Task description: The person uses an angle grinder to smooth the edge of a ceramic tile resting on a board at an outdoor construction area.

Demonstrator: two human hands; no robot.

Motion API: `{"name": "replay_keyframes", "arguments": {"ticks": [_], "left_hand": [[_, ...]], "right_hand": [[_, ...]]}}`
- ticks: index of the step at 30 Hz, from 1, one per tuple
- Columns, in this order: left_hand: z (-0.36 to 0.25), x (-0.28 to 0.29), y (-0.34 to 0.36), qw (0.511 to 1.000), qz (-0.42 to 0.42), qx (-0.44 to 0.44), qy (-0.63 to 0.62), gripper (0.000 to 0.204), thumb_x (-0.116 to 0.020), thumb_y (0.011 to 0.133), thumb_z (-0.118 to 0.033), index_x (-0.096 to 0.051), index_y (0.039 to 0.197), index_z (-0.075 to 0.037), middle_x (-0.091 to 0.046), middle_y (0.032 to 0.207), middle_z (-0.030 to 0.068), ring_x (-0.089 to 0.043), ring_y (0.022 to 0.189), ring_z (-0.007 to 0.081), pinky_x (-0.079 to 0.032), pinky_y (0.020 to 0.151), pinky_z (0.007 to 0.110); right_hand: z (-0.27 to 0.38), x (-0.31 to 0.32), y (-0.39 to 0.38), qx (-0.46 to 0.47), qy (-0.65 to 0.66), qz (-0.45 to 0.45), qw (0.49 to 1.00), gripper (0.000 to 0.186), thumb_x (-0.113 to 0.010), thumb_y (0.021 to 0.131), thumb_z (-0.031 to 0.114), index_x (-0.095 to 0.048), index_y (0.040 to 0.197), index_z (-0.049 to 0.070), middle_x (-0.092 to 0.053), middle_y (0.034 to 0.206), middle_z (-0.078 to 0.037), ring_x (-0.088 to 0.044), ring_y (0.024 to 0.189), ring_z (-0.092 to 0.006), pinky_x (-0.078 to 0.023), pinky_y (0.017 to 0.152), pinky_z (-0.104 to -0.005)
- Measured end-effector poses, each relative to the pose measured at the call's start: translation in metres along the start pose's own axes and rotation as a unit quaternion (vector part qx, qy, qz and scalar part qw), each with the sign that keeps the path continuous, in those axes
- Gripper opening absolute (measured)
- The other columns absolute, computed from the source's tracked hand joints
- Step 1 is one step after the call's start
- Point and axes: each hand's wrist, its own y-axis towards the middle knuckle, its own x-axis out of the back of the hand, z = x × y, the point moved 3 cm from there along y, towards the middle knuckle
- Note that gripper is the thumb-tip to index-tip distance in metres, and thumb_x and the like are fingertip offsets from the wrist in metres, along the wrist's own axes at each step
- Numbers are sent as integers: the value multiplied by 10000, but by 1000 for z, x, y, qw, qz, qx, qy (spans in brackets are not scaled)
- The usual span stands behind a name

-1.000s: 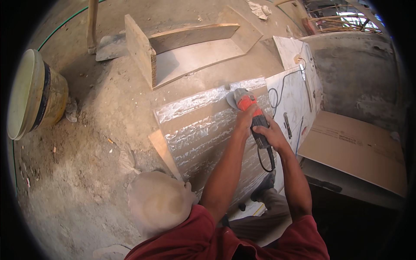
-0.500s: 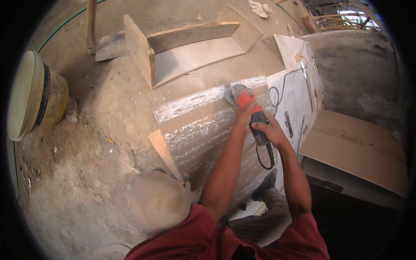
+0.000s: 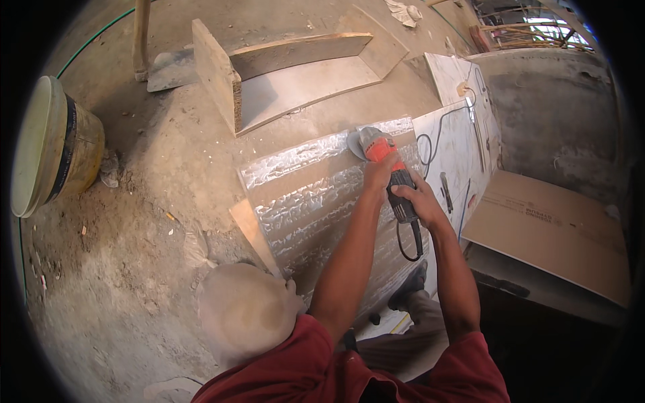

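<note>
Both of my hands are closed around a red and black angle grinder (image 3: 380, 148). My left hand (image 3: 378, 173) wraps the front of its body, just behind the metal head. Farther back, my right hand (image 3: 418, 203) grips the black rear part, from which a cord loops down. The grinder's round disc (image 3: 355, 143) is at the far edge of a flat panel (image 3: 316, 164) with brown and shiny silver stripes. A break shows in the silver strip at the disc; how deep the disc sits is hidden. My dark shoe (image 3: 410, 285) is by the panel's near right side.
A lidded bucket (image 3: 87, 144) stands at left. Beyond the panel lie boards (image 3: 302, 54) set at angles. White slabs (image 3: 463, 144) at right carry a dark cable (image 3: 440, 127) and pliers-like tool (image 3: 446, 193). A brown sheet (image 3: 537, 228) leans beside a grey wall (image 3: 557, 121).
Very little differs. The grinder's disc sits a touch farther toward the panel's far edge, and both hands keep the same hold.
</note>
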Motion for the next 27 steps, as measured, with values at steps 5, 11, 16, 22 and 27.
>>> {"name": "replay_keyframes", "arguments": {"ticks": [5, 11, 16, 22, 27], "left_hand": [[-1, -2, -9, 999, -31, -13, 39, 329, -722, 821, -219, -657, 993, 54, -668, 886, 109, -656, 696, 195, -530, 607, 341], [-5, 4, -12, 996, -47, -39, 62, 280, -747, 800, -196, -676, 935, 39, -671, 842, 99, -649, 670, 189, -525, 603, 336], [-3, -3, -16, 996, -2, -51, 74, 291, -764, 800, -225, -669, 958, 0, -664, 833, 85, -642, 664, 178, -519, 586, 330], [-1, -14, -22, 997, 52, 4, -51, 320, -753, 800, -270, -667, 956, -4, -662, 812, 71, -635, 637, 173, -497, 577, 312], [0, -7, -16, 999, 6, 8, -50, 291, -735, 801, -236, -657, 920, 17, -651, 789, 77, -624, 614, 175, -494, 544, 319]], "right_hand": [[-8, 3, -3, -36, 41, -7, 998, 767, -674, 836, 128, -327, 1513, 27, -632, 1079, -80, -610, 852, -136, -506, 705, -275], [-12, -3, -6, -61, 100, 30, 993, 719, -671, 836, 142, -376, 1489, 79, -633, 985, -83, -627, 746, -164, -533, 597, -316], [-22, -2, -7, -20, 137, 0, 990, 623, -650, 853, 204, -431, 1424, 86, -623, 954, -86, -631, 693, -179, -548, 548, -325], [-18, 8, -1, -24, 157, 15, 987, 568, -636, 862, 273, -456, 1368, 89, -614, 956, -97, -636, 654, -192, -551, 505, -337], [-13, 1, 2, -24, 140, 30, 989, 523, -623, 866, 317, -471, 1309, 84, -608, 906, -85, -623, 601, -193, -538, 458, -331]]}}
